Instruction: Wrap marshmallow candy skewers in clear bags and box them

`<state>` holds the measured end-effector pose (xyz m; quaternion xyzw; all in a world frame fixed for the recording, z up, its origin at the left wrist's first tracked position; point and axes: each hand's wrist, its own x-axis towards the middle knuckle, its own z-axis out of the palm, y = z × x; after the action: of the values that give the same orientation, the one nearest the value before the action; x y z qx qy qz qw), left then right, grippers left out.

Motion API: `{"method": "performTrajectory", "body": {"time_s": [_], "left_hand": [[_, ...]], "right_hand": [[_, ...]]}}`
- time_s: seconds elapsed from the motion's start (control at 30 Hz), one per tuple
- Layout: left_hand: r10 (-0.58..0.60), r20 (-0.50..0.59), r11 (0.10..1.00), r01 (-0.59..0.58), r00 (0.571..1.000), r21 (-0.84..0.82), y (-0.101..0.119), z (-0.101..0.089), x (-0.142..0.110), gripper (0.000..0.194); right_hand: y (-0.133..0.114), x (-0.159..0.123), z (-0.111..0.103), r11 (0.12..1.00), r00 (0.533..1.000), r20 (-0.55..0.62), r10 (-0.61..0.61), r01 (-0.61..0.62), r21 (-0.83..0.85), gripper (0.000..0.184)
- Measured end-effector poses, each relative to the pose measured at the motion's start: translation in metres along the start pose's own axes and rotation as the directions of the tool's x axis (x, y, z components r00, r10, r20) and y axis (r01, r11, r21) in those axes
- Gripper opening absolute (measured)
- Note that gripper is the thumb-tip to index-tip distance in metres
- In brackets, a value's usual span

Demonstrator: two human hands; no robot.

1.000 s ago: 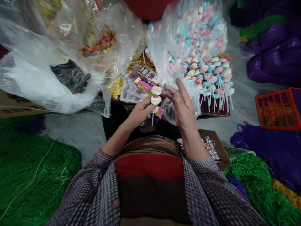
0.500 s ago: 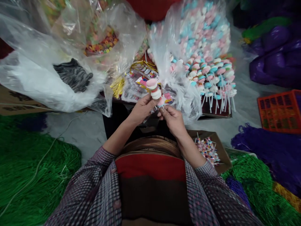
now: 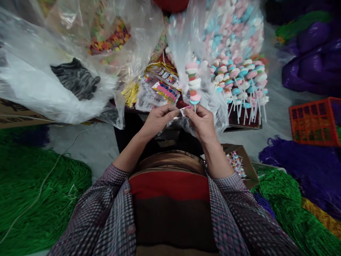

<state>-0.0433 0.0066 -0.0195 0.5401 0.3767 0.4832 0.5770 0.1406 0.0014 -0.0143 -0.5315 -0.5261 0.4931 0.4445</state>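
Observation:
Upright above my right hand [image 3: 204, 122] stands a candy skewer [image 3: 195, 83] of pink, white, red and blue pieces; that hand is closed on its white stick. My left hand [image 3: 160, 121] is closed, pinching a clear plastic bag [image 3: 182, 111] with a bit of pink print. The right thumb and fingertips also touch this bag's edge. Most of the bag is hidden by the fingers. Just beyond my hands lie flat printed bags [image 3: 166, 91] and a bunch of gold ties [image 3: 130, 94]. Right of them, finished-looking candy skewers [image 3: 245, 80] are piled with sticks toward me.
Large clear sacks of ring candies [image 3: 112, 39] and pastel candies [image 3: 234, 25] stand at the back. A cardboard box [image 3: 247, 160] of wrapped sticks is by my right elbow. Green strands [image 3: 39, 192], purple strands [image 3: 301, 170] and an orange crate [image 3: 314, 122] flank me.
The candy skewer has gone from my left hand to my right and now stands upright by its stick. My hands have drawn level, with the bag between them.

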Motion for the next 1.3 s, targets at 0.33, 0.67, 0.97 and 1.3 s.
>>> {"method": "performTrajectory", "body": {"time_s": [0.33,0.67,0.97,1.3], "left_hand": [[-0.137,-0.108,0.982,0.121,0.985,-0.143,-0.02,-0.017,-0.003,0.042],[-0.052,-0.197,0.966,-0.001,0.979,-0.26,-0.018,-0.042,0.007,0.04],[0.082,-0.098,0.993,-0.09,0.992,-0.075,-0.008,-0.041,0.016,0.025],[0.202,-0.006,0.949,-0.194,0.979,0.249,0.002,-0.028,0.015,0.02]], "right_hand": [[-0.003,-0.002,0.004,0.999,0.99,-0.142,-0.002,0.009,0.052,0.05],[-0.034,-0.039,-0.061,0.968,0.979,-0.06,-0.195,0.182,-0.175,0.027],[-0.049,-0.043,-0.073,0.938,0.961,-0.08,-0.265,0.237,-0.253,0.023],[-0.057,-0.007,-0.016,0.991,0.994,0.006,-0.112,0.112,-0.067,0.031]]}}
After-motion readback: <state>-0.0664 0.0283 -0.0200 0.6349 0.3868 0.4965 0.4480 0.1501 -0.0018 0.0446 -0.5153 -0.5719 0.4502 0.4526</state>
